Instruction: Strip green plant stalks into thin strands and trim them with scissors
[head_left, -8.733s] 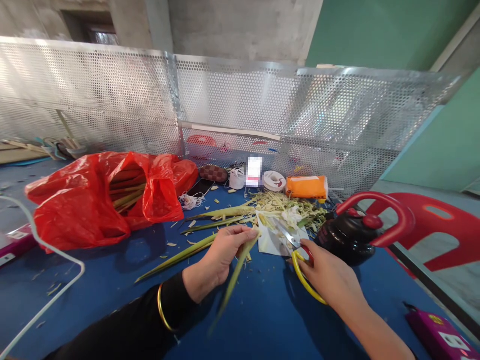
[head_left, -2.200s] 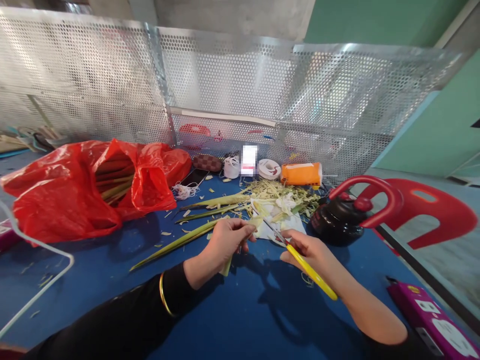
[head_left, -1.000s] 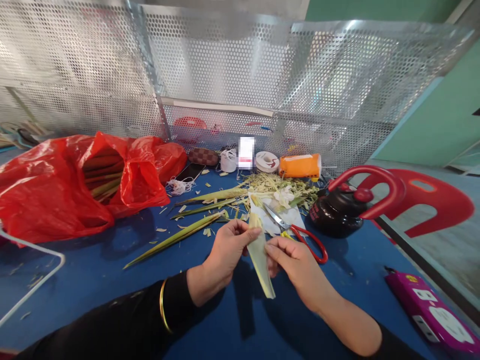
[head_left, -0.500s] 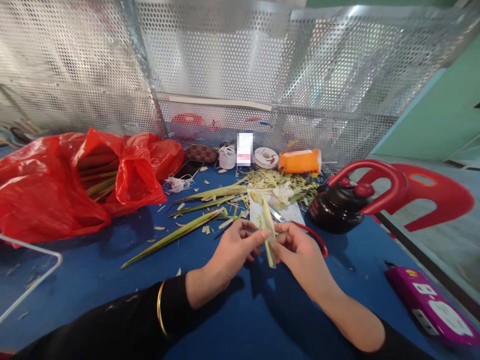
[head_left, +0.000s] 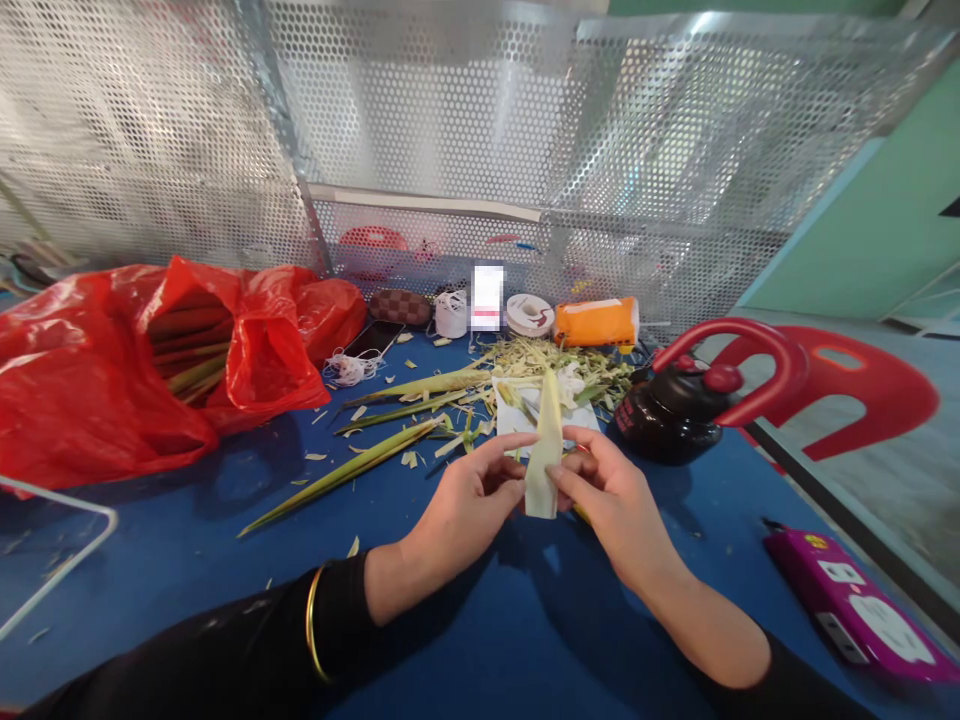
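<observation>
Upright between my fingers stands a pale yellow-green leaf sheath, pointed at the top, its broad cut end at the bottom. My left hand pinches its left edge with thumb and fingers. On the other edge, my right hand grips it, thumb on the front face. A small yellow bit shows under the right hand; I cannot make out what it is. Behind the sheath lies white paper beneath a heap of shredded plant trimmings. Long green stalks rest on the blue table to the left.
A red plastic bag of stalks fills the left side. White string, a ribbon spool and an orange packet line the back. At right are a dark red-handled jug and a purple device.
The leaf sheath has turned from edge-on to its broad face toward me and shifted slightly right. Both hands have regripped its edges. The red-handled scissors are now mostly hidden.
</observation>
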